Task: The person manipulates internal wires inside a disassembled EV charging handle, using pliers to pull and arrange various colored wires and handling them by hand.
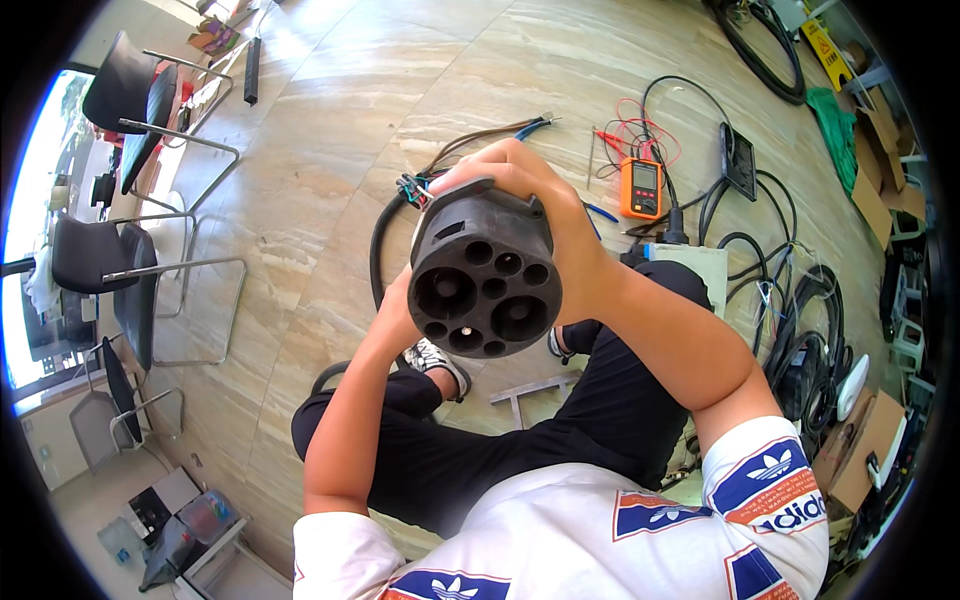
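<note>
Both hands are holding a black charging plug (485,268) up over the lap, its socket face turned toward the eyes for a clear look. The right hand (535,195) is clenching its top; the left hand (398,312) is cupping underneath. An orange meter (641,187) is lying beyond the plug.

A big black round charging connector (485,268) is held up, its pin-socket face turned toward the camera, cable trailing behind.

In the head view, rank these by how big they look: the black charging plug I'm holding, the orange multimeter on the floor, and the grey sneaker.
1. Black charging plug, largest by far, though it is nearest the camera.
2. Grey sneaker and orange multimeter look about alike; the sneaker is partly hidden, so I won't rank them.
</note>
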Available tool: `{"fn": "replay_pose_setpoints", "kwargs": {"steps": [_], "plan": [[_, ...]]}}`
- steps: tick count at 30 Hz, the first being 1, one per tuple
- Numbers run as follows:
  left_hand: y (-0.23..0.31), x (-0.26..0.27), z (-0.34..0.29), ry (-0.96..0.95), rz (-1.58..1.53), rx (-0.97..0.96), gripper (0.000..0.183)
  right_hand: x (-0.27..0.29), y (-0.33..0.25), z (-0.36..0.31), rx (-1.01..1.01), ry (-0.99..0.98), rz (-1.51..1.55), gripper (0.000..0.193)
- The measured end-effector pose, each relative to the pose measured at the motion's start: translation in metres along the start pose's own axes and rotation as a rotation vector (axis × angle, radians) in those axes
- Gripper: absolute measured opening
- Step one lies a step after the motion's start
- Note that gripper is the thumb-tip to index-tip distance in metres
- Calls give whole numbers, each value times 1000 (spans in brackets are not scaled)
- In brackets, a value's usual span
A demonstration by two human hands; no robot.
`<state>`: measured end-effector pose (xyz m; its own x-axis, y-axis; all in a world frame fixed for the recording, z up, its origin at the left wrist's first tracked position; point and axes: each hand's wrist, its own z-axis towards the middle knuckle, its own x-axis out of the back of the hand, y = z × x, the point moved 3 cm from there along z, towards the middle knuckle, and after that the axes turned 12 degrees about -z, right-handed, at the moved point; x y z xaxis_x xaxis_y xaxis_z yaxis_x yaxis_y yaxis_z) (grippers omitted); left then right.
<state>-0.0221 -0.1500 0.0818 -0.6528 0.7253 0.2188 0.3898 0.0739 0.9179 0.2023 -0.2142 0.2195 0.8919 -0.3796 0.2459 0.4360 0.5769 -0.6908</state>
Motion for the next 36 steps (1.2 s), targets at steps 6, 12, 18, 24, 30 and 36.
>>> {"fn": "replay_pose_setpoints", "kwargs": {"steps": [6, 12, 18, 24, 30, 36], "plan": [[11, -2, 1, 23, -7, 46, 64, 1, 5, -1, 52, -52, -46, 90], [11, -2, 1, 14, -23, 97, 60, 0, 8, -2, 48, -47, -12, 96], [15, -3, 0, 23, -17, 127, 57, 2, 8, -1, 27, -55, -30, 91], [15, -4, 0, 27, -15, 90, 58, 3, 9, -1, -27, -29, 1, 81], [12, -4, 2, 6, -30, 102, 58, 3, 8, 0, -3, -21, 23, 84], [16, -4, 1, 20, -31, 104, 58, 4, 8, -2, 6, -52, -27, 85]]}}
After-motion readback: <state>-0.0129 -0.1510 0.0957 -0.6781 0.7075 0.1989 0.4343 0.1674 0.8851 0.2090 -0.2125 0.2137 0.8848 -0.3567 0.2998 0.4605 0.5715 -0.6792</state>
